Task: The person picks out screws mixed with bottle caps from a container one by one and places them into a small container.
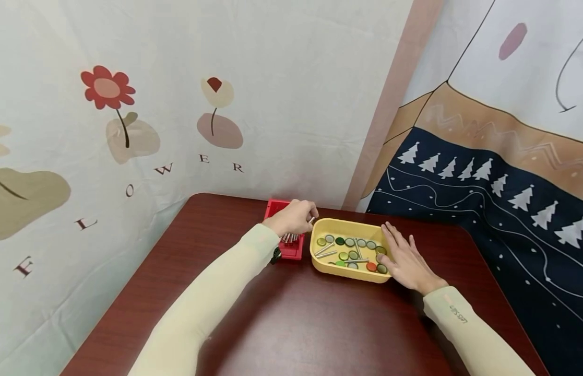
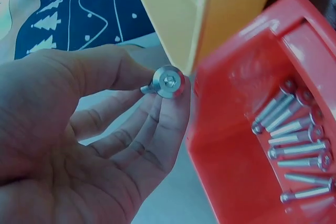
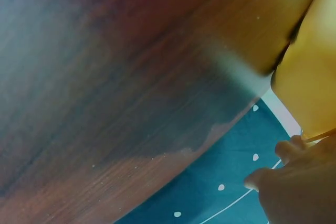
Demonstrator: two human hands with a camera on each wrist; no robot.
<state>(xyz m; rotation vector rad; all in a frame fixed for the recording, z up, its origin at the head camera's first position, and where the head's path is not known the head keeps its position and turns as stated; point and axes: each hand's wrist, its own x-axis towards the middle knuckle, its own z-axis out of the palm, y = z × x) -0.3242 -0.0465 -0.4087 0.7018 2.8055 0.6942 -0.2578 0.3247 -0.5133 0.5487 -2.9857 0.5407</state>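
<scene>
My left hand (image 1: 295, 216) is over the red bin (image 1: 291, 254) and pinches a silver hex-socket bolt (image 2: 169, 81) between thumb and fingers. Its round head faces the left wrist camera. Inside the red bin lie several more bolts (image 2: 299, 148). Beside it stands a yellow tray (image 1: 352, 274) holding several bottle caps, green, silver and orange, and several bolts (image 1: 326, 254). With fingers mostly straight, my right hand (image 1: 408, 261) rests on the tray's right rim. Only part of that hand shows in the right wrist view, at the lower right corner.
Both containers stand near the back edge of a dark red-brown table (image 1: 291, 324). Behind it hangs a pale cloth (image 1: 291, 104) printed with flowers and letters. A navy cloth with white trees (image 1: 484, 198) hangs at the right. A small dark object (image 1: 275, 255) shows by the left wrist.
</scene>
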